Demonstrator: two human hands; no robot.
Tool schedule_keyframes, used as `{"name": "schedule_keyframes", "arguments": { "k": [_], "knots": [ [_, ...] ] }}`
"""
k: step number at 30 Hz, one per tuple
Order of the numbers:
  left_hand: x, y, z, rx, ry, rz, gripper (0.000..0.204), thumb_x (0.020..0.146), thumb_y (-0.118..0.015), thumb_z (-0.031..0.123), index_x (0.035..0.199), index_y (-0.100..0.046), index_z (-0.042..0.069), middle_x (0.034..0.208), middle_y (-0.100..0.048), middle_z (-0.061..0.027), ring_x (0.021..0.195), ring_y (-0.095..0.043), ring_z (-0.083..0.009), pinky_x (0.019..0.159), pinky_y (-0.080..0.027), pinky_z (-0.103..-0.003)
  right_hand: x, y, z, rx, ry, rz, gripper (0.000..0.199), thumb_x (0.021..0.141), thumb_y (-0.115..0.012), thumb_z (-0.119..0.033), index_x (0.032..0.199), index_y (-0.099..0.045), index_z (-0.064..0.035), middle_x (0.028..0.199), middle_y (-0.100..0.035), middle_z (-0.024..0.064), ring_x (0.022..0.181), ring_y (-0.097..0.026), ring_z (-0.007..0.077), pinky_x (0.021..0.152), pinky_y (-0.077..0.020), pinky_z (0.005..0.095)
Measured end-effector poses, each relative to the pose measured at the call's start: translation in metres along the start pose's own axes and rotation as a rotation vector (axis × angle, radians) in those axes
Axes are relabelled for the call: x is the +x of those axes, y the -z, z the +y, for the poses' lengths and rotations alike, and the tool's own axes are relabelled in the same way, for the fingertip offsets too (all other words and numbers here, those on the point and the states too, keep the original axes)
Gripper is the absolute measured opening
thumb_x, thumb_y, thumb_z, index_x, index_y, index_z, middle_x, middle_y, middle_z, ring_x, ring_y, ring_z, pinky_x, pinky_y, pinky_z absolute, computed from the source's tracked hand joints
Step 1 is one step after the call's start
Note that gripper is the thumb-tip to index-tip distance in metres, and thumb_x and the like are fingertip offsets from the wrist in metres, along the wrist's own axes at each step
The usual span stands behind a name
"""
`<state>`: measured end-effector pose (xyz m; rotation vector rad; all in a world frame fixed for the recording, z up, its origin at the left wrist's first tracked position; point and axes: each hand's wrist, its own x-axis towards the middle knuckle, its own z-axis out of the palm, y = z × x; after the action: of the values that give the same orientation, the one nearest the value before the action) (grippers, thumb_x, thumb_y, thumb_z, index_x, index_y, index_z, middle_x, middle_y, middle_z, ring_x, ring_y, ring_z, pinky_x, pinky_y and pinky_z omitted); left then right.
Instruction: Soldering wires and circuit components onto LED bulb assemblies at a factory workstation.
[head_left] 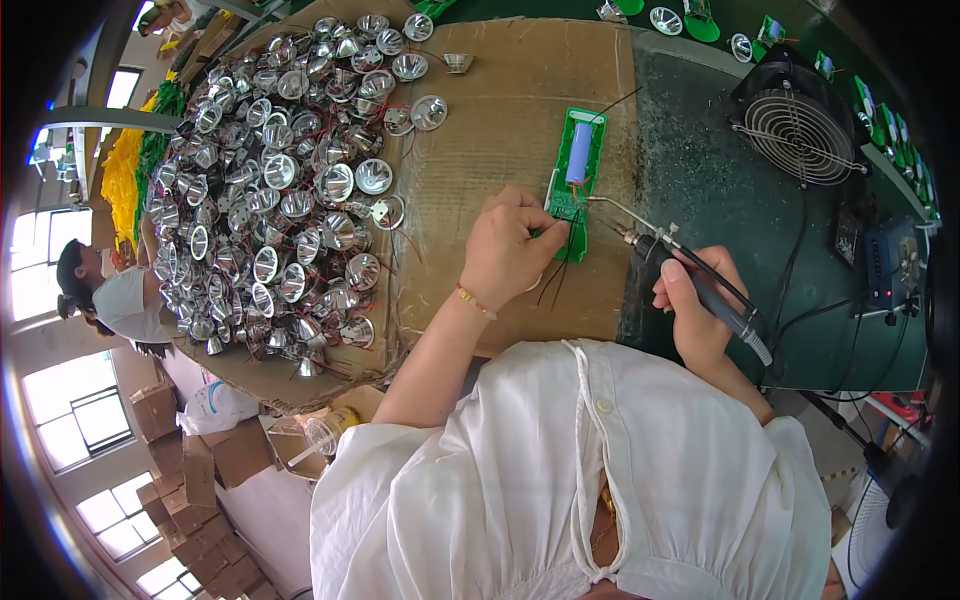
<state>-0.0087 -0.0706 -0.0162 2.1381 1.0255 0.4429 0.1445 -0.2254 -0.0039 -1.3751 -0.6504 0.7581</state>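
Left hand [510,248] pinching wires onto green board [572,200], right hand [695,310] gripping soldering iron [690,280], tip at board. Joint looks mid-solder; big reflector pile [280,190] waiting, guessing lots left.

Bright daylight, sharp centre, bent dark fisheye rim

brown cardboard boxes [190,470] are lying stacked at the lower left, below the counter's edge, their flaps closed. a white bag [215,408] is sitting just above them, beside a clear plastic bag [305,440]. no labels, signs or lit screens are showing clearly enough to tell.
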Motion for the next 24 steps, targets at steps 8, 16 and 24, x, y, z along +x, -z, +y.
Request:
{"name": "schedule_keyframes", "arguments": {
  "k": [8, 16, 24],
  "knots": [
    [0.001, -0.001, 0.002, -0.013, 0.008, 0.007, 0.014, 0.073, -0.066, 0.017, 0.074, -0.068, 0.003, 0.077, -0.055, -0.0075, 0.074, -0.053, -0.0196, 0.065, -0.043, -0.031, -0.003, 0.007, 0.003, -0.141, 0.208, -0.064, 0.014, 0.083, -0.059, -0.006, 0.091, -0.049, 0.0008, 0.066, -0.057, 0.0083, 0.054, -0.054, 0.0108, 0.049, -0.0448, 0.0225],
    [-0.01, 0.0, 0.005, 0.078, -0.107, 0.097, 0.013, 0.073, -0.067, 0.014, 0.078, -0.068, 0.003, 0.078, -0.058, -0.0073, 0.073, -0.056, -0.0191, 0.064, -0.045, -0.029, 0.006, 0.006, 0.003, -0.038, 0.227, -0.064, 0.02, 0.082, -0.062, -0.003, 0.098, -0.051, 0.0032, 0.076, -0.061, 0.0113, 0.065, -0.06, 0.0121, 0.059, -0.0509, 0.0249],
    [-0.014, 0.003, -0.003, -0.19, 0.085, 0.183, 0.012, 0.077, -0.065, 0.013, 0.084, -0.067, 0.002, 0.069, -0.063, -0.0108, 0.057, -0.061, -0.0161, 0.055, -0.048, -0.026, 0.043, -0.019, 0.013, -0.233, 0.551, -0.217, 0.045, 0.069, -0.073, 0.001, 0.11, -0.055, -0.001, 0.092, -0.064, 0.0106, 0.08, -0.063, 0.0144, 0.07, -0.0495, 0.0236]
  ]
}}
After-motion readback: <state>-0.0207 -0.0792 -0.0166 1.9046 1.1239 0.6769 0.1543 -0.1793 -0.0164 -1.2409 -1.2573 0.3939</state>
